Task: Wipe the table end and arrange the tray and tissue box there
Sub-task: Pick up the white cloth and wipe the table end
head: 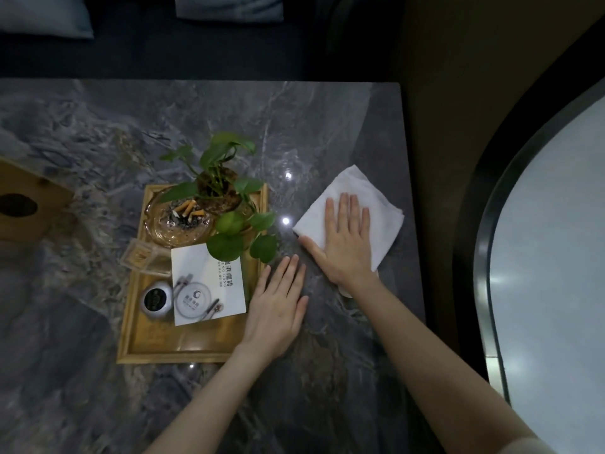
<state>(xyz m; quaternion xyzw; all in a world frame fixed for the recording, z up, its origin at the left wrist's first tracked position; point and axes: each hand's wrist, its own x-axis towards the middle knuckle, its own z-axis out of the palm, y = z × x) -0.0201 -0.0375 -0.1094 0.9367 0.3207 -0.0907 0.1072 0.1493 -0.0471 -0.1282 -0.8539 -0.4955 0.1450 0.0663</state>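
Note:
A folded white cloth [376,204] lies near the right end of the grey marble table [98,132]. My right hand [343,240] presses flat on the cloth with straight fingers. Just left of it, my left hand [278,309] rests flat on the table, touching the right rim of the wooden tray [140,348]. The tray carries a glass ashtray [176,221] with cigarette butts, a leafy plant [226,191], a white card [209,283] and a small dark jar [157,299]. A wooden tissue box [26,204] stands at the far left.
The table's right edge [412,204] runs close to the cloth, with a dark gap beyond it. A pale rounded surface with a black rim [556,257] lies further right. A dark sofa with cushions [229,8] sits behind the table.

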